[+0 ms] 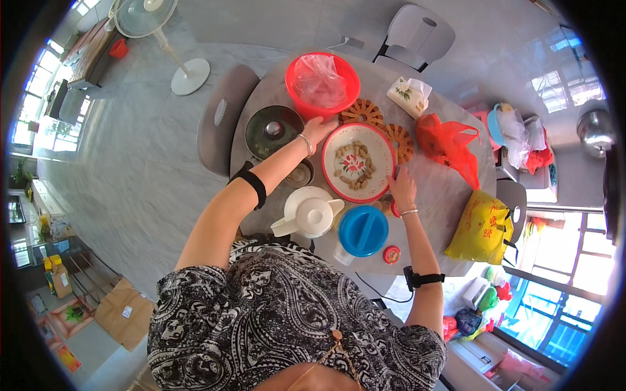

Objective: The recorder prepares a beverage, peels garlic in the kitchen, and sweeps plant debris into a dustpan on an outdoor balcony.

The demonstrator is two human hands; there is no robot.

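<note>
A white enamel basin (332, 146) with a red rim and a painted flower stands on the table, with unshelled peanuts (370, 167) scattered round its bottom. My left hand (318, 132) is at the basin's upper left rim, fingers stretched out beside a red plastic basin (291, 90) that holds a clear plastic bag (319, 79). At the opposite side, my right hand (403, 188) touches the rim with its thumb, its other fingers extended alongside. Two brown slatted trivets (362, 112) show partly from beneath the enamel basin. Neither hand lifts anything.
Close to me stand a cream jug (310, 212) and a blue-lidded container (363, 231), with a small red lid (391, 255). A glass-lidded pot (272, 132) sits left. Rightward are a tissue pack (410, 96), a red bag (447, 144) and a yellow bag (479, 229). Chairs (225, 120) flank the table.
</note>
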